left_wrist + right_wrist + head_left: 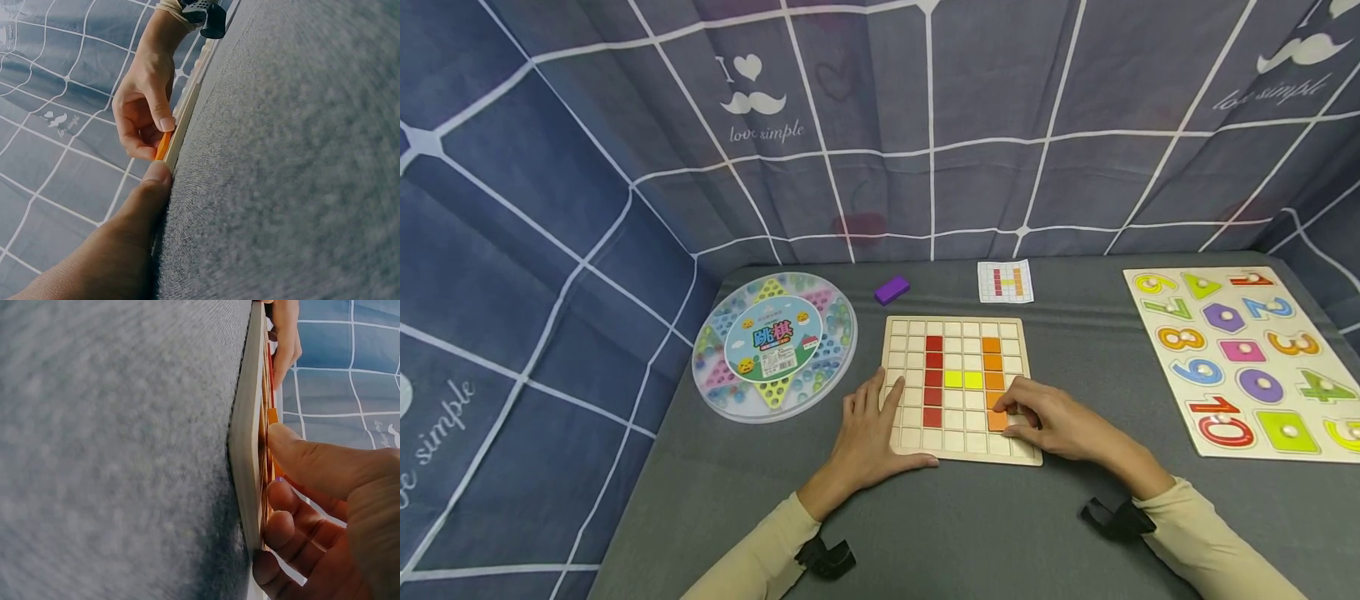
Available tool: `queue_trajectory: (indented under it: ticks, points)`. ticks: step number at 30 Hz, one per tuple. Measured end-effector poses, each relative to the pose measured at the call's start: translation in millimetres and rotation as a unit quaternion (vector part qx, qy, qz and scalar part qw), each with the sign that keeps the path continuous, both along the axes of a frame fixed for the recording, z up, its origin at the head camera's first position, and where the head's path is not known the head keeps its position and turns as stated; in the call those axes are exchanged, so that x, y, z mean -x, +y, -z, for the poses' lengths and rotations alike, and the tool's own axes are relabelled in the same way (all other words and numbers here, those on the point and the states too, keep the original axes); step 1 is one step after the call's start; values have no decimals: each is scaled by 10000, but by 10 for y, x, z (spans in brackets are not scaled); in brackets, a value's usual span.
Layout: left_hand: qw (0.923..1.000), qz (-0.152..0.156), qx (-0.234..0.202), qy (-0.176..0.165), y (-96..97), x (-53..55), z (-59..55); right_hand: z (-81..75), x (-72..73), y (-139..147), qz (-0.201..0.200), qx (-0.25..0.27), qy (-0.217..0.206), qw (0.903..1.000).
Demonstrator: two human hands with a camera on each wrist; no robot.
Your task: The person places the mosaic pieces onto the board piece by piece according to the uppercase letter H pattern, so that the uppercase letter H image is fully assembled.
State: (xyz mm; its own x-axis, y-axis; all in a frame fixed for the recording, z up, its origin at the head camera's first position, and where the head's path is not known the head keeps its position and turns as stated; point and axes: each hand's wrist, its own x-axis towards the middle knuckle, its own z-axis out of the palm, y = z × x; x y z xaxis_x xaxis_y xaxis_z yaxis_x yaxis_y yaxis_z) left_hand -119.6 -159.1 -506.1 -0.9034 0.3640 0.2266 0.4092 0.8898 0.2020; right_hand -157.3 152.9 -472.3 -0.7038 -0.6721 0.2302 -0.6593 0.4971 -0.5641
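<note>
A pale wooden grid board (pixel 962 440) lies flat on the grey cloth. Set in its squares are a column of red tiles (pixel 933 377), two yellow tiles (pixel 962 379) side by side, and a column of orange tiles (pixel 992 362). At the lower end of that orange column, my right hand (pixel 1054 418) pinches an orange tile (pixel 997 422) between thumb and fingers. The left wrist view shows this orange tile (pixel 164 145) tilted, close over the board. My left hand (pixel 867 429) rests along the board's left edge and near corner, fingers extended and thumb spread.
A round Chinese checkers set (pixel 820 396) is at the left. Behind the board lie a purple block (pixel 892 290) and a small pattern card (pixel 1024 292) showing coloured columns. A number-and-shape puzzle board (pixel 1217 375) lies at the right. A checked curtain (pixel 880 100) hangs behind.
</note>
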Motion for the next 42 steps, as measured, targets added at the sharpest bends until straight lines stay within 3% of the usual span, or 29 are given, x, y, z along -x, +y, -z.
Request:
queue_trajectory:
  ticks: [16,25,42]
  points:
    - [9999,97,-110,-14,14,50,-47,23,18,19,72,181,143,9997]
    - [10000,-37,-2,-38,5,30,-70,6,33,-1,-20,189,119,9997]
    - [9996,-91,-32,-271,14,0,-28,19,8,20,-37,83,-88,9999]
